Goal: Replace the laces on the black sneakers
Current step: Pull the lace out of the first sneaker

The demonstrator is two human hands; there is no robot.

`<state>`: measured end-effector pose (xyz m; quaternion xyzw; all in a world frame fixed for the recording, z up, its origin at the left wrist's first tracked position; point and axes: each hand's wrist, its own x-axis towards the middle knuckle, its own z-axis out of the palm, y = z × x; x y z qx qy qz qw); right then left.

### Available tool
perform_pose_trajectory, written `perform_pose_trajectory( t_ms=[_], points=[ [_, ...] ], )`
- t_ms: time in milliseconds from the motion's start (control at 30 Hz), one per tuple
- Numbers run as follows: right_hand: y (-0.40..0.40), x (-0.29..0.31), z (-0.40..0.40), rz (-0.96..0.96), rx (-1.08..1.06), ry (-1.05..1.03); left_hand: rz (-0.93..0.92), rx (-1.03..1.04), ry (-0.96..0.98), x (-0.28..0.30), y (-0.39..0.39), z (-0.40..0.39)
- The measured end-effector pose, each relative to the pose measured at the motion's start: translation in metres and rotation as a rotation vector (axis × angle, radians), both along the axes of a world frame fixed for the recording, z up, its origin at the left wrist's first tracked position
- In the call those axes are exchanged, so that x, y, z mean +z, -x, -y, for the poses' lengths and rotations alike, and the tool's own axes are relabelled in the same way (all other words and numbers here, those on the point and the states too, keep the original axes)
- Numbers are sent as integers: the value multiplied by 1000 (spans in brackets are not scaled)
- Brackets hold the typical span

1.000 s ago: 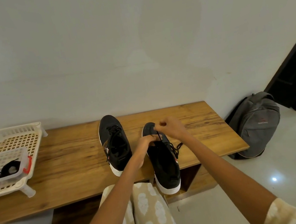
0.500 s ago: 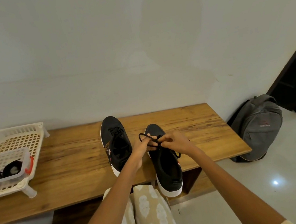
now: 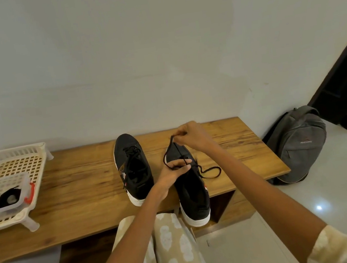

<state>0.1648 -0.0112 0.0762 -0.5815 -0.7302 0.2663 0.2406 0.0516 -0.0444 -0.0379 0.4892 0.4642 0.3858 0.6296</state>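
While both hands' fingers (image 3: 177,139) pinch it, black lace (image 3: 210,172) loops over sneaker (image 3: 192,196).

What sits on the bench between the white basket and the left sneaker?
Nothing: in the head view, bare wooden bench runs from the white basket to the left sneaker. Both hands are further right, on the other sneaker's lace.

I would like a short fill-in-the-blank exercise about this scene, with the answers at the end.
1. The right hand pinches a black ____ above the right sneaker.
2. Both sneakers rest on a ____ bench.
3. A grey ____ leans against the wall on the floor.
4. The left sneaker is touched by ____ hand.

Answers: lace; wooden; backpack; neither
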Motion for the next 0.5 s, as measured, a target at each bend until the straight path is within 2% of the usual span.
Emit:
perform_pose_trajectory(
  t_ms=[100, 233, 300, 400, 500],
  points=[
    [1, 2, 1, -14, -4, -15, -57, 124, -23, 1, -5, -6],
    [-19, -29, 15, 22, 0, 148, -57, 304, 11, 9, -9, -11],
    [-28, -46, 19, 20, -43, 158, -43, 348, 6, 11, -11, -10],
    [-34, -57, 21, 107, -42, 131, 17, 443, 9, 15, -12, -9],
    [-35, -66, 25, 263, 50, 147, 43, 409, -4, 19, -13, -9]
  ],
)
